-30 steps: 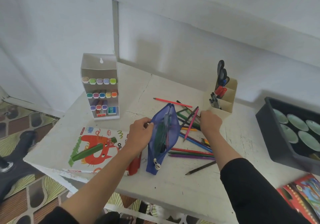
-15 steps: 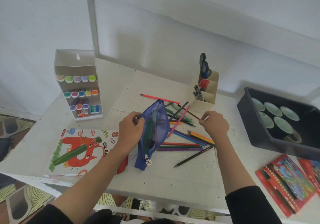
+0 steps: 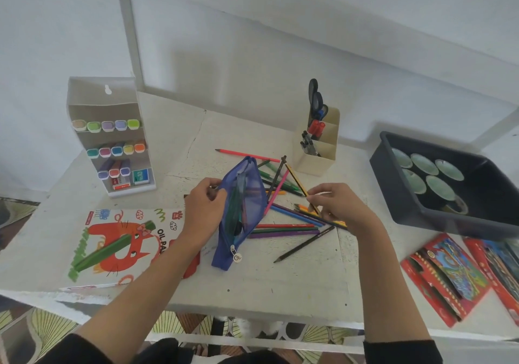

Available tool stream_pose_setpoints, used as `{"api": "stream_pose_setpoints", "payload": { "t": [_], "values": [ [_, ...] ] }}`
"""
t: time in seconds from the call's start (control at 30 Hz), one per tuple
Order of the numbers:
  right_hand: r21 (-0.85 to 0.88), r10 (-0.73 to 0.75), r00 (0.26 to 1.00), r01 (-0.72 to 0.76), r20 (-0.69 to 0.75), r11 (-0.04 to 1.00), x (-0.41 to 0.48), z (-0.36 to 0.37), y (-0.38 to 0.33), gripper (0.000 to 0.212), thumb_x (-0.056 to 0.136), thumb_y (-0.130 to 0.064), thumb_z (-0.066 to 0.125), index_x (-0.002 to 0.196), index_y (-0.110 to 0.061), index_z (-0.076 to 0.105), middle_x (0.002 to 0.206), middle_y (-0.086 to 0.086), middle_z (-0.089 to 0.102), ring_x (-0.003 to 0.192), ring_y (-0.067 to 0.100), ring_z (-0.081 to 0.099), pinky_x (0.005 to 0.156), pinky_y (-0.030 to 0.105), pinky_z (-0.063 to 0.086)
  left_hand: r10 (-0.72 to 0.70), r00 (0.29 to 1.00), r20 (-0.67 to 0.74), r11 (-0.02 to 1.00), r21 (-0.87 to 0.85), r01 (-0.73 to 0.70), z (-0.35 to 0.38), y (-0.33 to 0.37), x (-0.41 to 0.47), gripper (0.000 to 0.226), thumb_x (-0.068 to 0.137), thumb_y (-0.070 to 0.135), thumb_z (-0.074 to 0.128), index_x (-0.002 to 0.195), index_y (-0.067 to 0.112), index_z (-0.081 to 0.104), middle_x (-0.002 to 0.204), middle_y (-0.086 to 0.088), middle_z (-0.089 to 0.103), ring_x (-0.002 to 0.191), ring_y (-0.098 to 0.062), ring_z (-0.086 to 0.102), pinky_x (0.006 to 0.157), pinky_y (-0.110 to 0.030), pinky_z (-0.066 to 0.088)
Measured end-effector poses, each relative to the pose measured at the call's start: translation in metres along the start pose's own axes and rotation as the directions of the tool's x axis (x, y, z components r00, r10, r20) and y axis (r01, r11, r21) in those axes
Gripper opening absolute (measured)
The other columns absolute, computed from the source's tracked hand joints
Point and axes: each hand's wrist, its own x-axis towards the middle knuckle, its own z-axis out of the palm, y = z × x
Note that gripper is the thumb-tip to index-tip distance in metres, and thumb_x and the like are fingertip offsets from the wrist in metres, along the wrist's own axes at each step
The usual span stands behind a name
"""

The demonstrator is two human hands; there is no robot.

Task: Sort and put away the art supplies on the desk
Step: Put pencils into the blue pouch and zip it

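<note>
**A:** Where does it all sit?

**B:** My left grip (image 3: 206,209) is curled on the left lip of the blue mesh pouch (image 3: 244,195), pulling its mouth apart. The pouch stands on edge on the bench (image 3: 280,279), and a few pencils show through the mesh. My right grip (image 3: 338,205) pinches a yellow-and-black striped pencil (image 3: 296,179) near its lower end, and the far end tilts up toward the pouch.

**A:** So what gets it in cleanly?

**B:** I'd line the pencil up with the zip opening first. Then I'd feed the raised end in at the far corner and slide it down along the pencils inside, rather than dropping it. My left grip has to hold the lip taut, I think, or the soft mesh will fold shut on the tip.

**A:** Anything in the way?

**B:** A pink pencil (image 3: 276,192) lies just beside the pouch's right wall, and a dark one crosses it. If I swing low I'd likely drag them, so I'd go over them.

**A:** And the rest?

**B:** The loose coloured pencils (image 3: 286,226) lie fanned on the bench between the pouch and my right wrist, an easy reach for the next pinch
</note>
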Motion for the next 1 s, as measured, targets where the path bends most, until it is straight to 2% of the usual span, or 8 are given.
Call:
{"api": "stream_pose_setpoints", "payload": {
  "t": [0.2, 0.33, 0.5, 0.63, 0.73, 0.87, 0.93, 1.0],
  "values": [
    [0.112, -0.176, 0.936, 0.148, 0.304, 0.983, -0.025, 0.020, -0.022, 0.019, 0.089, -0.003, 0.059, 0.107, -0.002, 0.062, 0.061, 0.010, 0.063, 0.033, 0.007, 0.036, 0.041, 0.017, 0.033, 0.019, 1.000, -0.018, 1.000, -0.012, -0.019, 0.000, 0.002, -0.002, 0.010, 0.092, 0.009, 0.054, 0.100, 0.015, 0.058, 0.065, 0.004, 0.055, 0.057, -0.009, 0.051, 0.045, -0.009, 0.037],
    [-0.041, -0.143, 0.900, 0.175, 0.411, 0.984, -0.028, 0.045, -0.033, 0.022, 0.087, -0.001, 0.060, 0.109, -0.002, 0.062, 0.052, 0.005, 0.058, 0.035, 0.009, 0.041, 0.043, 0.017, 0.036, 0.016, 1.000, -0.007, 1.000, -0.019, -0.016, -0.001, 0.000, -0.002, 0.010, 0.092, 0.010, 0.055, 0.099, 0.016, 0.059, 0.065, 0.004, 0.055, 0.058, -0.012, 0.051, 0.047, -0.012, 0.038],
    [0.138, -0.194, 0.950, 0.163, 0.245, 0.977, -0.019, 0.086, -0.041, 0.027, 0.091, -0.009, 0.059, 0.119, -0.007, 0.058, 0.083, 0.009, 0.071, 0.057, 0.021, 0.069, 0.046, 0.020, 0.050, 0.014, 1.000, -0.003, 1.000, -0.004, -0.014, -0.002, -0.003, 0.000, 0.010, 0.092, 0.012, 0.057, 0.099, 0.017, 0.061, 0.067, -0.002, 0.057, 0.058, -0.012, 0.050, 0.054, -0.023, 0.041],
    [0.203, -0.187, 0.978, 0.202, -0.091, 0.958, 0.006, 0.077, -0.035, 0.016, 0.092, -0.006, 0.054, 0.103, -0.001, 0.065, 0.074, 0.012, 0.070, 0.047, 0.015, 0.064, 0.042, 0.018, 0.046, -0.004, 1.000, -0.015, 1.000, -0.002, 0.004, -0.007, -0.006, 0.002, 0.009, 0.091, 0.014, 0.057, 0.096, 0.019, 0.063, 0.072, -0.013, 0.062, 0.061, -0.020, 0.055, 0.061, -0.039, 0.049],
    [-0.005, -0.139, 0.944, 0.144, -0.300, 0.990, 0.038, 0.059, -0.011, 0.018, 0.090, -0.003, 0.053, 0.101, 0.003, 0.067, 0.076, 0.013, 0.068, 0.057, 0.016, 0.065, 0.052, 0.022, 0.052, -0.005, 1.000, -0.007, 1.000, 0.005, 0.005, -0.009, -0.006, 0.002, 0.009, 0.091, 0.015, 0.058, 0.094, 0.021, 0.062, 0.075, -0.015, 0.064, 0.064, -0.023, 0.058, 0.064, -0.041, 0.052],
    [-0.500, -0.106, 0.969, -0.022, -0.225, 0.866, 0.079, 0.041, 0.020, 0.028, 0.091, -0.005, 0.050, 0.116, 0.005, 0.060, 0.122, 0.022, 0.056, 0.107, 0.033, 0.057, 0.090, 0.034, 0.044, -0.010, 1.000, -0.001, 1.000, 0.008, 0.010, -0.010, -0.007, 0.003, 0.008, 0.090, 0.015, 0.059, 0.094, 0.021, 0.062, 0.074, -0.014, 0.063, 0.063, -0.022, 0.058, 0.063, -0.038, 0.051],
    [-0.626, -0.090, 0.976, -0.054, -0.196, 0.778, 0.091, 0.040, 0.028, 0.032, 0.094, -0.007, 0.045, 0.124, 0.002, 0.052, 0.133, 0.021, 0.041, 0.114, 0.038, 0.049, 0.095, 0.038, 0.041, -0.021, 1.000, 0.003, 1.000, 0.008, 0.021, -0.010, -0.007, 0.004, 0.007, 0.091, 0.015, 0.059, 0.095, 0.020, 0.062, 0.073, -0.013, 0.063, 0.061, -0.019, 0.056, 0.062, -0.036, 0.049],
    [-0.707, -0.114, 0.975, -0.057, -0.192, 0.704, 0.099, 0.041, 0.035, 0.026, 0.096, -0.011, 0.042, 0.116, 0.000, 0.054, 0.128, 0.019, 0.041, 0.110, 0.039, 0.047, 0.087, 0.040, 0.042, -0.031, 1.000, 0.003, 1.000, 0.006, 0.031, -0.012, -0.006, 0.004, 0.007, 0.091, 0.015, 0.059, 0.096, 0.018, 0.063, 0.073, -0.013, 0.063, 0.061, -0.017, 0.055, 0.060, -0.033, 0.048]
  ]
}}
